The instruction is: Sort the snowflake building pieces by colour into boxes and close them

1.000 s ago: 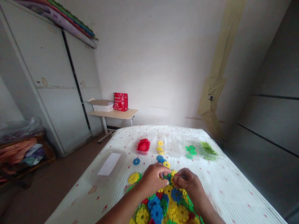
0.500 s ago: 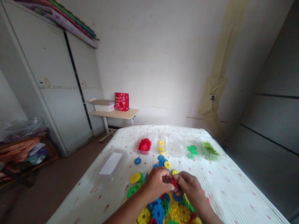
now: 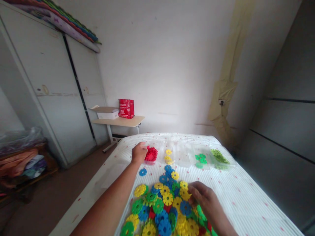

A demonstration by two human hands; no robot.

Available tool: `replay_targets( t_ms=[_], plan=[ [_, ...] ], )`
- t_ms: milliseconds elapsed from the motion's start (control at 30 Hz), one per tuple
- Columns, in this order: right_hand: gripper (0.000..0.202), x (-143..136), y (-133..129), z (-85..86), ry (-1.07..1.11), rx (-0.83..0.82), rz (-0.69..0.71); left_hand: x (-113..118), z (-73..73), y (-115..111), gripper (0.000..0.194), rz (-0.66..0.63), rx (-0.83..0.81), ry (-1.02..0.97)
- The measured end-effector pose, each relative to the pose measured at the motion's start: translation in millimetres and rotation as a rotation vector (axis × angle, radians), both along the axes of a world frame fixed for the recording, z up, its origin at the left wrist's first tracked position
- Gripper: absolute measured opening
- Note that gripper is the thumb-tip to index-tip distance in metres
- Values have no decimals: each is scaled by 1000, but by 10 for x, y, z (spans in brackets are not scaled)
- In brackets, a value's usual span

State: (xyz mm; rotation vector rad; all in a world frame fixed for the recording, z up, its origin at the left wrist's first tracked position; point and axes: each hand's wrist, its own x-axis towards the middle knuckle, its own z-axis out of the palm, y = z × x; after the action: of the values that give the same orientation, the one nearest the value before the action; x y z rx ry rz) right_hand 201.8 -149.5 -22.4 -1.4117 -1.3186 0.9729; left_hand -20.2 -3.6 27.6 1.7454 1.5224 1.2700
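Observation:
My left hand (image 3: 139, 152) is at the left rim of a clear tub of red pieces (image 3: 151, 154), its fingers closed on a red piece at the tub's edge. Near the right side of a pile of flower-shaped discs, my right hand (image 3: 200, 193) has its fingers bent together by a yellow disc (image 3: 184, 193); whether it grips anything is hidden. The pile holds yellow, blue (image 3: 164, 226), green (image 3: 137, 206) and red discs. A lone blue disc (image 3: 142, 172) lies below the red tub.
Clear tubs behind the pile hold a few yellow discs (image 3: 168, 158), green pieces (image 3: 202, 158) and light-green pieces (image 3: 219, 156). A clear lid with white paper (image 3: 113, 175) lies left. A side table (image 3: 123, 121) bears a red bag (image 3: 126, 108).
My left hand has moved away from my right hand, up and left to the red tub. The red pieces held between both hands are no longer there. The view has shifted slightly.

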Motion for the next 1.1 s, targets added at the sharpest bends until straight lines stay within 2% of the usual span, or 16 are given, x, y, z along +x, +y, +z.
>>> replay_targets(
  t_ms=[67, 167, 233, 333, 467, 600, 667, 767, 933, 1100],
  plan=[
    [37, 55, 8, 17, -5, 10, -7, -13, -38, 1, 34, -11, 3, 16],
    [34, 200, 2, 66, -21, 5, -61, -44, -175, -104, 26, -35, -9, 35],
    [32, 322, -17, 91, -70, -7, -115, -87, -293, -255, 17, -57, -14, 64],
    [28, 516, -72, 80, -174, -14, -148, -196, -473, -558, 16, -78, 49, 194],
    [19, 746, -192, -7, -286, -54, -92, -405, -718, -941, 18, -84, 135, 313],
    [19, 860, -322, -55, -424, -59, -17, -608, -933, -1174, 16, -68, 227, 324],
    [26, 855, -362, -72, -471, -38, 62, -677, -980, -1228, 17, -36, 255, 319],
    [30, 800, -373, -124, -528, 7, 171, -721, -977, -1251, 18, -9, 288, 318],
    [31, 757, -308, -225, -680, 48, 102, -691, -980, -1231, 17, 4, 321, 324],
    [21, 742, -300, -159, -643, 51, 53, -610, -1008, -1270, 16, -35, 297, 254]
  ],
)
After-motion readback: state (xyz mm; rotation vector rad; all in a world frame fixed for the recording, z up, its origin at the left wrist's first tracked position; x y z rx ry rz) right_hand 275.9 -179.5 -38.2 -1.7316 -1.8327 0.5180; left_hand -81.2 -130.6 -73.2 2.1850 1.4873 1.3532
